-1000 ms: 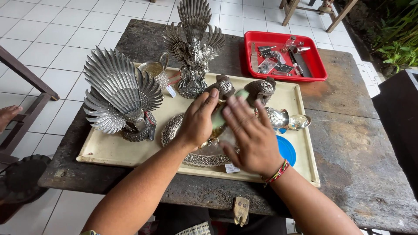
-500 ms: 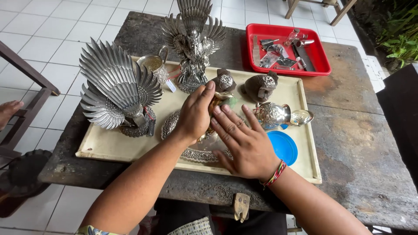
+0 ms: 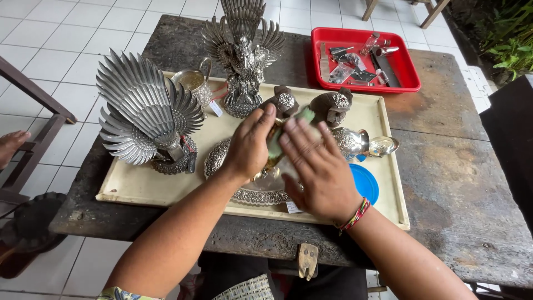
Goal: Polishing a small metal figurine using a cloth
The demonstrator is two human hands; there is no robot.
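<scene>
Our left hand [image 3: 250, 147] and right hand [image 3: 316, 166], fingers spread, press a green cloth [image 3: 276, 141]; ornate oval silver dish [image 3: 244, 186] beneath; red plastic tray [image 3: 411, 83] at one o'clock.

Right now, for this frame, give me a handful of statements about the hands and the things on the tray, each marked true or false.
1. Both hands, the left hand and the right hand, are over the cream tray. True.
2. The red tray sits inside the cream tray. False: it lies apart, on the wooden table.
3. A blue lid lies beside the right hand. True.
4. The fan-tailed silver bird lies flat on its side. False: it stands upright.
5. The right wrist bears a woven bracelet. True.
</scene>
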